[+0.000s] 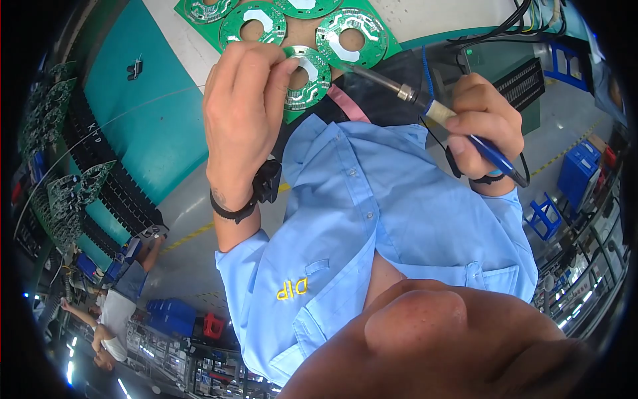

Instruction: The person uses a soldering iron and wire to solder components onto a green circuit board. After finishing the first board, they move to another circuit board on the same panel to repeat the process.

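1. Filling the middle of the view, a light-blue shirt [412,206] with yellow lettering covers the person's torso; its sleeves end short of the wrists.
2. The desk [156,143] spreads across the upper left, part teal and part pale.
3. Several green ring-shaped circuit boards [375,36] sit together at the top centre, near the person's side of the desk.
4. The left grip [242,110] has its fingers bent together over the nearest board [316,86]; whether it pinches something small cannot be told.
5. The right grip [485,126], well apart from the left, is closed around the blue handle of a soldering iron.
6. That soldering iron [435,110] slants toward the upper left, its tip at the lower edge of the right-hand board; contact is unclear.
7. A black wristband [268,181] with a bulky block circles the left wrist.
8. A small black part [135,68] lies apart on the teal area.
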`<move>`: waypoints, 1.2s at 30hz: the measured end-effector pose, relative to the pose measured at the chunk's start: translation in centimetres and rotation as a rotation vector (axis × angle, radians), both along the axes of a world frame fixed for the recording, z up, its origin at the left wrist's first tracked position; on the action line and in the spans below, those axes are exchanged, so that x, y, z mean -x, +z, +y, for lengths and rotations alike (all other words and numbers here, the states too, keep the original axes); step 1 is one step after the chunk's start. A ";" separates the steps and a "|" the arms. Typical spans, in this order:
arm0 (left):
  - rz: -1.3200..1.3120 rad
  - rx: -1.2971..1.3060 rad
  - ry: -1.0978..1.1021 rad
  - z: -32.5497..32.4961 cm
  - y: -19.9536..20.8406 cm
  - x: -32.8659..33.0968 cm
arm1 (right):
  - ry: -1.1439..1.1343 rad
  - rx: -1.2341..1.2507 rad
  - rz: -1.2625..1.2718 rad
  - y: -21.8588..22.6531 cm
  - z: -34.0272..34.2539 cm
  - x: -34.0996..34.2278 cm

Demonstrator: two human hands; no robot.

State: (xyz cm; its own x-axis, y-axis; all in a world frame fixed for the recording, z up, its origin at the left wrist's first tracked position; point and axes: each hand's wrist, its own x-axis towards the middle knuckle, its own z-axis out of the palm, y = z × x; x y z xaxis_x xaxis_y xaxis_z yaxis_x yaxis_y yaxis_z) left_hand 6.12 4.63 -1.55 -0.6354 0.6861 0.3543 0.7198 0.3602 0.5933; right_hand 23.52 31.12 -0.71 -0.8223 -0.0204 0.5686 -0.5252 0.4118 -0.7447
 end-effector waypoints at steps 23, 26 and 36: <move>0.224 0.038 -0.005 0.7 -0.7 1.4 | -0.017 0.049 0.058 -0.8 0.2 2.9; 0.240 0.059 -0.013 1.1 -0.3 1.7 | 0.023 -0.008 0.040 -0.3 -0.1 2.8; 0.253 0.241 -0.045 1.9 1.8 1.7 | -0.015 -0.006 0.002 -0.9 -0.6 3.1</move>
State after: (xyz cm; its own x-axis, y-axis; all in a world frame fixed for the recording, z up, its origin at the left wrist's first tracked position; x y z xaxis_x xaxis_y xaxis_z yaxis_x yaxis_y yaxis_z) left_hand 4.42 6.51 0.28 -0.5156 0.7945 0.3208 0.8514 0.4330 0.2961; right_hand 20.45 30.48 -1.64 -0.8217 -0.0114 0.5698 -0.5199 0.4245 -0.7413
